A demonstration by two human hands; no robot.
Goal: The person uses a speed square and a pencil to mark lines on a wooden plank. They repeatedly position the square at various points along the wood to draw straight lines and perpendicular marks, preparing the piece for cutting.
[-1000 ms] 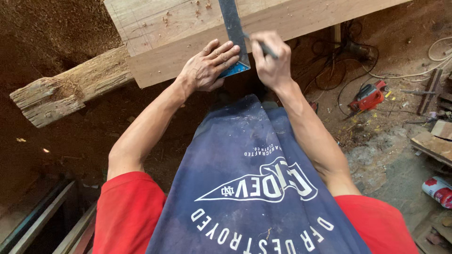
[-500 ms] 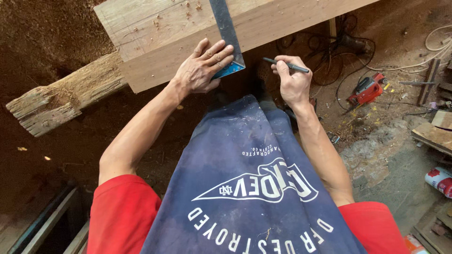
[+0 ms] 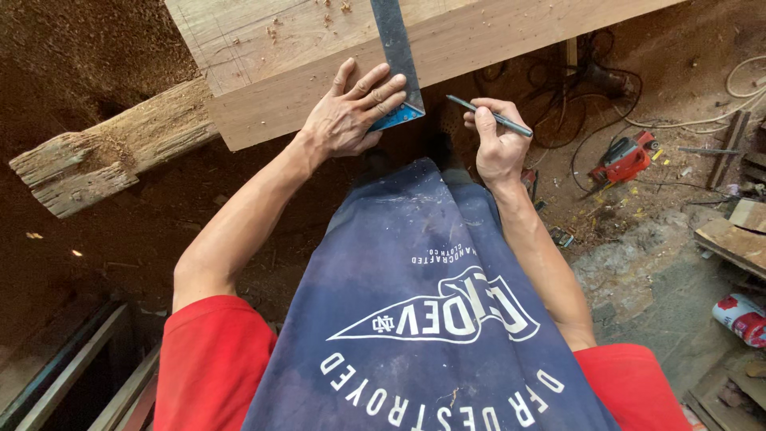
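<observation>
A broad pale wooden plank (image 3: 287, 56) lies across the top of the head view. A metal try square (image 3: 396, 48) rests on it, its blue stock at the plank's near edge. My left hand (image 3: 349, 113) presses flat on the plank and the square's stock, fingers spread. My right hand (image 3: 496, 140) is off the plank, just below its edge, gripping a dark pencil (image 3: 488, 116) that points up-left. A blue apron (image 3: 431, 319) covers my front.
An old weathered beam (image 3: 104, 156) juts left under the plank. A red power saw (image 3: 622, 158) and tangled cables (image 3: 574, 104) lie on the sawdust floor at right. Wood offcuts (image 3: 738, 235) and a red-and-white can (image 3: 742, 318) sit at the far right.
My right hand has lifted the pencil off the plank by the square and drawn back to the right. The left hand stays pressed on the square.
</observation>
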